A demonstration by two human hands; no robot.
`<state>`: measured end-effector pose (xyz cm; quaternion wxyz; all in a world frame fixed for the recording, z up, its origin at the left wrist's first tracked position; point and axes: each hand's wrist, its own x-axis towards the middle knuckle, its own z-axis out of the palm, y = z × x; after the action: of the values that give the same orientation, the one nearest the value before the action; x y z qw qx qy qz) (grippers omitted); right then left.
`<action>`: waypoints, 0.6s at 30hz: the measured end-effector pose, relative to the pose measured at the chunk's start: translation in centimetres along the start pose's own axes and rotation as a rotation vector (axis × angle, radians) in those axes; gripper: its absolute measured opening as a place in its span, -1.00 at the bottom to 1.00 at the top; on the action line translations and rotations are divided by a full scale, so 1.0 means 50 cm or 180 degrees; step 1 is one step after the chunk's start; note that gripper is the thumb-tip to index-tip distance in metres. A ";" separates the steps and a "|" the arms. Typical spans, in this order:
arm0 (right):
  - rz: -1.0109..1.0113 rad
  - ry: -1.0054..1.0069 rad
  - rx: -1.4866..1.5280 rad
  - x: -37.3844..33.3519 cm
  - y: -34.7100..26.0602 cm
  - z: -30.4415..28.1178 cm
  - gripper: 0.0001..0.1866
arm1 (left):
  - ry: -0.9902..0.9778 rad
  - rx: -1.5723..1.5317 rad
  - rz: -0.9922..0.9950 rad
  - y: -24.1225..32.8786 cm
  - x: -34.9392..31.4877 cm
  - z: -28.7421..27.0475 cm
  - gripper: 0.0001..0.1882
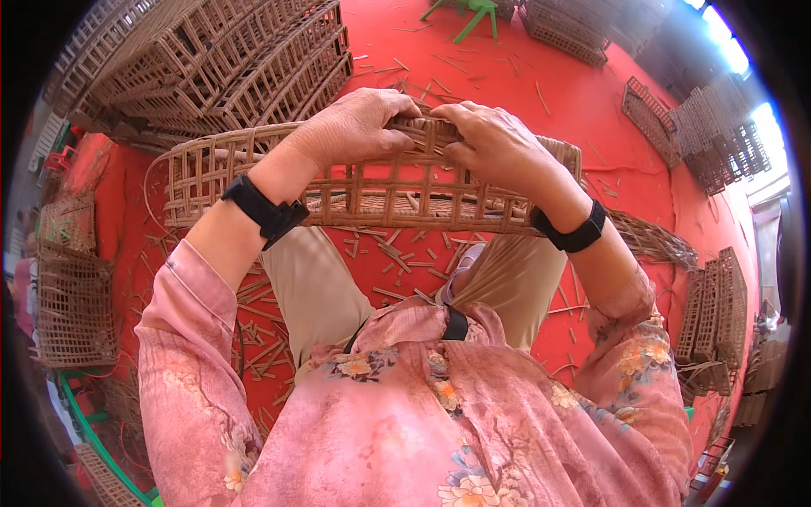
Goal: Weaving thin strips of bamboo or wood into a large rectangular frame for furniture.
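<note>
A brown open-weave basket (422, 218) made of flat strips lies on its side across my knees, its long latticed wall toward me. My left hand (359, 127) is closed over the far upper rim, just left of the middle, thumb on the near side. Close beside it, my right hand (503, 144) has its fingers bent over the same rim, to the right of the middle. The fingertips of both hands nearly meet there, partly hidden behind the rim. Black bands circle both wrists.
Tall stacks of similar baskets (236, 76) stand at the far left. More baskets (718, 144) are at the right, with a bundle of strips (655, 238) nearer. Cut strip pieces (393, 255) litter the red floor (524, 76). A green stool (475, 10) stands at the back.
</note>
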<state>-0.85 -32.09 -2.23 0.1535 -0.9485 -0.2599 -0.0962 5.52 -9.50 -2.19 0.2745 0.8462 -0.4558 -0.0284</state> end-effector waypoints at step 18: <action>-0.0347 0.0245 -0.0440 0.018 0.034 0.016 -0.89 | -0.0025 0.0062 0.0291 0.002 0.047 0.000 -0.71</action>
<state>0.86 -32.79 -3.15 0.0921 -0.9369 -0.2978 -0.1584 6.82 -11.41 -1.64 0.2655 0.8270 -0.4954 -0.0147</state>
